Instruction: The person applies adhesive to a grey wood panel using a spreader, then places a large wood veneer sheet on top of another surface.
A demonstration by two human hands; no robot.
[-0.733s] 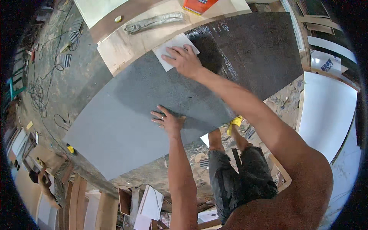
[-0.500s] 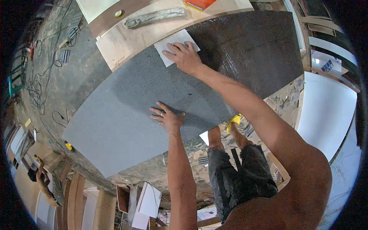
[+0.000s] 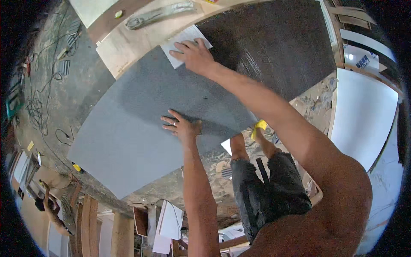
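A large grey sheet with a curved far edge (image 3: 124, 141) lies before me, with a dark brown, streaked, partly glossy surface (image 3: 274, 47) to its right. My right hand (image 3: 195, 55) presses a flat white square piece (image 3: 172, 59) down near the far edge, where grey and brown meet. Its fingers are spread over the top of the piece, and the thumb side is partly hidden. Nearer to me, my left hand (image 3: 182, 126) rests palm down on the grey sheet, fingers apart, holding nothing. A ring shows on one finger.
Beyond the sheet, a pale board (image 3: 111, 55) carries a clear plastic-wrapped bundle (image 3: 160, 16) and a tape roll (image 3: 118, 14). Cables (image 3: 36, 115) tangle on the left floor. A white panel (image 3: 364, 115) stands at right. Another person (image 3: 50, 207) is at lower left.
The whole view has shifted a little, so most things sit further left and higher. Both hands keep nearly the same places on the sheet. The orange container at the top is almost out of view.
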